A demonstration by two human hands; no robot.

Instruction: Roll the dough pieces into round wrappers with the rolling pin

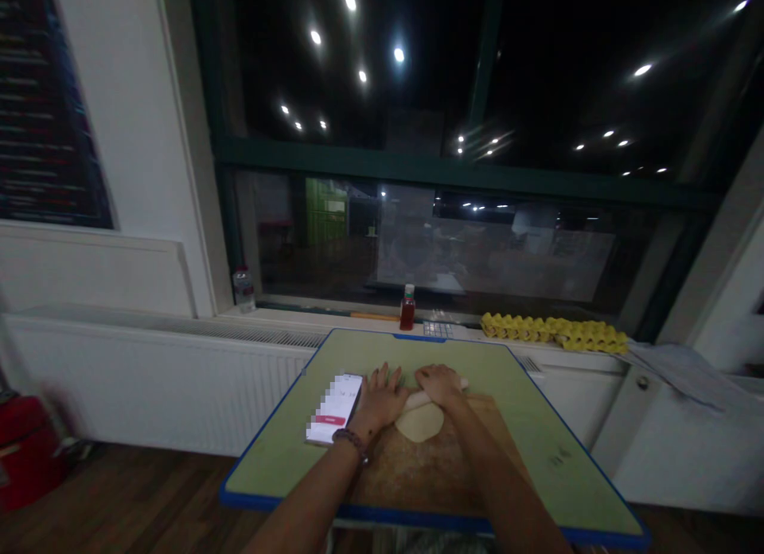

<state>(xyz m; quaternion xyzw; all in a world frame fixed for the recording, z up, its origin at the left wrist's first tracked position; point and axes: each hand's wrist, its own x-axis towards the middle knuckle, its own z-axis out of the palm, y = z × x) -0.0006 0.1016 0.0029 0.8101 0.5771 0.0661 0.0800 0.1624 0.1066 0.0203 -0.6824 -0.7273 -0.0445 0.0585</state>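
Note:
A wooden rolling pin (pixel 416 400) lies across the far edge of a flat, pale round of dough (pixel 421 423). The dough is on a brown wooden board (pixel 418 476). My left hand (pixel 382 396) presses its palm over the pin's left end, with its fingers stretched out and spread. My right hand (pixel 440 385) is curved over the pin towards its right end, and the tip of the pin shows past it. A phone (pixel 334 409) with a lit screen lies just left of my left hand; part of its screen is pixelated.
The light green table (pixel 555 450) has a blue rim. On the windowsill beyond stand a water bottle (pixel 243 290), a red-brown bottle (pixel 407 309) and yellow egg trays (pixel 555 332). White radiators (pixel 155 387) line the wall. A red object (pixel 31 450) stands on the floor at left.

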